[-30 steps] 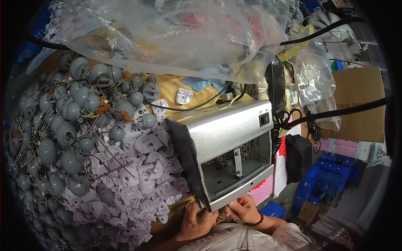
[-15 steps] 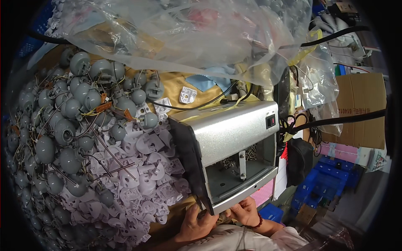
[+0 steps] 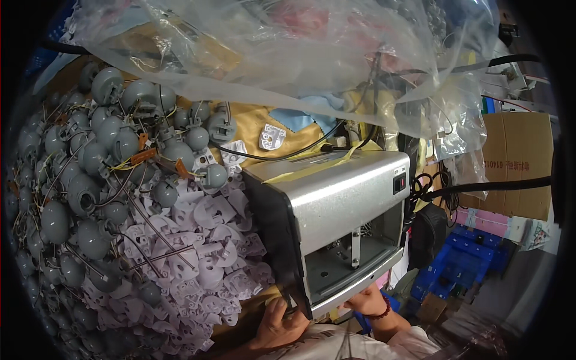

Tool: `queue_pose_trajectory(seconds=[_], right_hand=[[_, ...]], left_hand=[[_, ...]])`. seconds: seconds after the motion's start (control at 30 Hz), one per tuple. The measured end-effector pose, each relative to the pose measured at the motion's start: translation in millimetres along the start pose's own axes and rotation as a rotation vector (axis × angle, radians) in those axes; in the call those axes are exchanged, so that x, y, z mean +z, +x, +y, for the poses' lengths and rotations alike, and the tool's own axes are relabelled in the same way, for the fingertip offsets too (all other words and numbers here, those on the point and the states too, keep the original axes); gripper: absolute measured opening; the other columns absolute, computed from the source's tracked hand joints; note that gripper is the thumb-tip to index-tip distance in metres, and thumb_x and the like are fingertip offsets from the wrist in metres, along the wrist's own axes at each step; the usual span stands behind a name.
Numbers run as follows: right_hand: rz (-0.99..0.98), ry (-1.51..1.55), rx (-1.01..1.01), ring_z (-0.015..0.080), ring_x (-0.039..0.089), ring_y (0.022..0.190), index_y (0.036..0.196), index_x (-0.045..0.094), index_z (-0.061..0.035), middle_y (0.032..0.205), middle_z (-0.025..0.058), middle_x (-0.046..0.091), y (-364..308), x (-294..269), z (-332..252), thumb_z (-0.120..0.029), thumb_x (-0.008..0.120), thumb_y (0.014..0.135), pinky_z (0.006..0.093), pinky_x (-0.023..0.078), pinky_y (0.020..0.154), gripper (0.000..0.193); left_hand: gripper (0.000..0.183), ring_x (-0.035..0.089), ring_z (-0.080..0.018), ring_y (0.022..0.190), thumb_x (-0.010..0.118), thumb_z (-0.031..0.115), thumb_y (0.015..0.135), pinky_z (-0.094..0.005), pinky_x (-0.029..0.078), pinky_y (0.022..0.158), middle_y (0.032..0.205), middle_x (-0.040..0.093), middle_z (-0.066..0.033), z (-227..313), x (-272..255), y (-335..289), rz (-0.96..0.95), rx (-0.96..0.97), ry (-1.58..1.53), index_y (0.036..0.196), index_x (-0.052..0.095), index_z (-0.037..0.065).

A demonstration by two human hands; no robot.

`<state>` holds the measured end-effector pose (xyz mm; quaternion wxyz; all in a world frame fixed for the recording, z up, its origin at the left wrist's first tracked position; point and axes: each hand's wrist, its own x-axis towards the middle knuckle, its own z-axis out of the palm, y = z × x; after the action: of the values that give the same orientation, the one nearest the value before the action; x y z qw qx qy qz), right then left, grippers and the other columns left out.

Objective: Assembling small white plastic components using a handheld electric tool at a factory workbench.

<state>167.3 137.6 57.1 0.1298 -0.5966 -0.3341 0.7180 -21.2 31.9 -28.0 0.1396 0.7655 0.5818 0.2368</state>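
Note:
A silver and black screw feeder [image 3: 342, 198] with an open front window and a power switch stands before me. Loose metal screws [image 3: 367, 230] lie inside it. Close below its front left corner is my left hand [image 3: 279, 326], with fingers bent and closed; whatever they hold is hidden. My right hand [image 3: 367, 302], a red bead bracelet at its wrist, is under the feeder's front edge. Its fingers are drawn together and partly covered by the feeder, so their contents do not show.
White plastic parts [image 3: 204, 264] are heaped left of the feeder, beside many grey round housings [image 3: 93, 192] with wires. Clear plastic sheeting [image 3: 288, 54] hangs across the back. Black cables [image 3: 492, 186] run right, past a cardboard box [image 3: 516, 156] and blue bins [image 3: 462, 258].
My right hand has moved right, away from my left hand, widening the gap between them. The whole view has shifted a little, with the feeder now slightly farther right and lower.

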Motion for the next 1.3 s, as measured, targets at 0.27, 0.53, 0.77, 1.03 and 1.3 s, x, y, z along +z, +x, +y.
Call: queue_pose_trajectory(seconds=[0.27,0.53,0.77,1.03,1.3], right_hand=[[0.058,0.118,-0.207,0.0128,0.062,0.079,0.101,0.066,0.0034,0.091,0.0072,0.068,-4,14,41,-0.011,0.059,0.100,0.0265,0.050,0.068,0.016],[-0.073,0.125,-0.234,0.0103,0.058,0.081,0.105,0.064,0.0025,0.090,0.0042,0.065,1,9,21,-0.011,0.056,0.102,0.0258,0.047,0.070,0.016],[0.094,-0.151,-0.317,0.0110,0.061,0.089,0.110,0.063,0.0029,0.098,0.0057,0.067,-8,11,49,-0.008,0.058,0.101,0.0275,0.051,0.072,0.015],[-0.061,-0.045,-0.210,0.0095,0.056,0.074,0.107,0.061,0.0024,0.086,0.0047,0.064,-10,8,32,-0.010,0.052,0.104,0.0238,0.045,0.063,0.015],[-0.003,0.263,-0.203,0.0110,0.055,0.071,0.105,0.060,0.0028,0.083,0.0055,0.063,-9,25,39,-0.008,0.053,0.103,0.0265,0.045,0.063,0.013]], left_hand=[[0.031,0.023,-0.0345,0.134,0.066,0.021,0.083,-0.0372,0.048,0.095,0.129,0.036,-0.0004,5,6,-3,-0.014,-0.036,-0.014,0.113,0.065,0.016],[0.029,0.021,-0.0329,0.136,0.068,0.018,0.082,-0.0374,0.050,0.090,0.131,0.036,-0.0007,-2,0,5,-0.088,-0.041,-0.168,0.112,0.067,0.016],[0.031,0.021,-0.0327,0.136,0.068,0.019,0.082,-0.0377,0.051,0.090,0.132,0.036,-0.0008,-9,-5,17,0.033,-0.042,-0.249,0.113,0.066,0.016],[0.035,0.024,-0.0316,0.134,0.068,0.020,0.082,-0.0373,0.052,0.090,0.132,0.032,-0.0045,0,3,5,-0.070,-0.100,-0.164,0.115,0.060,0.016],[0.033,0.032,-0.0312,0.129,0.071,0.019,0.080,-0.0381,0.052,0.089,0.132,0.034,-0.0086,3,19,-6,0.064,-0.106,-0.118,0.110,0.058,0.016]])
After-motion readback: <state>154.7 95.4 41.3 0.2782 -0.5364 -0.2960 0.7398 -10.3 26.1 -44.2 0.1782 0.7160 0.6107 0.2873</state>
